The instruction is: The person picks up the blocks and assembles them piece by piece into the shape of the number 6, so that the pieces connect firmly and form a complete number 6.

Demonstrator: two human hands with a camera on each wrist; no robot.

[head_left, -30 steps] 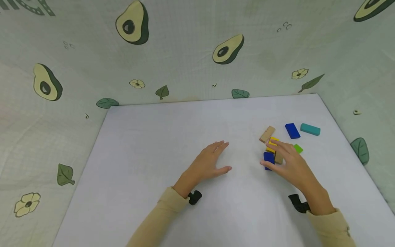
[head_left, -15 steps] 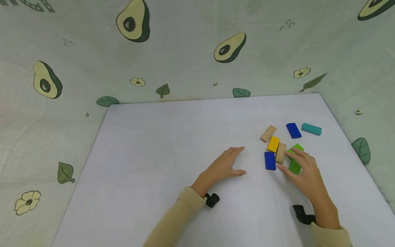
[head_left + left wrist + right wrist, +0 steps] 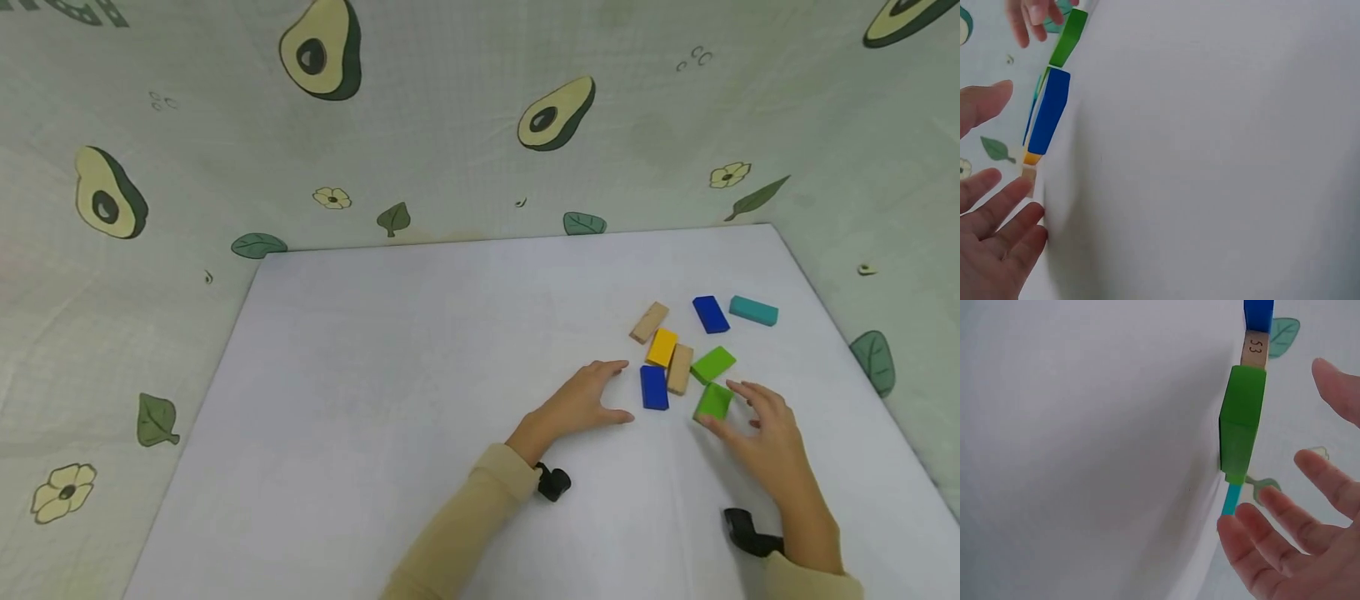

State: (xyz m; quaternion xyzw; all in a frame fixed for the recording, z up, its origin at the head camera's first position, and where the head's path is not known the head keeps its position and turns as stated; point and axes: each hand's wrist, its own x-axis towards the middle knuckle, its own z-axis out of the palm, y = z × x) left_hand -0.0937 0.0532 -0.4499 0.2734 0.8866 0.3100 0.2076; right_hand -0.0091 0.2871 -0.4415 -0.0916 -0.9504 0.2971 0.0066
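My left hand (image 3: 577, 404) hovers left of the near blue block (image 3: 654, 388), thumb and fingers spread apart and holding nothing. In the left wrist view that blue block (image 3: 1049, 112) stands beyond the fingers. My right hand (image 3: 768, 437) is beside the nearer green block (image 3: 713, 402), its thumb and fingers parted around the near right side. The right wrist view shows the green block (image 3: 1242, 419) with a gap to the fingers. Another green block (image 3: 712, 364) lies just behind. A yellow block (image 3: 662, 347) and a plain wooden block (image 3: 680, 369) lie by the blue one.
Farther back on the white table (image 3: 412, 333) lie a second wooden block (image 3: 648, 322), another blue block (image 3: 710, 314) and a teal block (image 3: 753, 311). A cloth printed with avocados (image 3: 555, 114) hangs behind and at the sides.
My left hand has moved right, toward the near blue block. My right hand has drawn back and right from over the blocks, uncovering the green ones, and is now beside the nearer green block.
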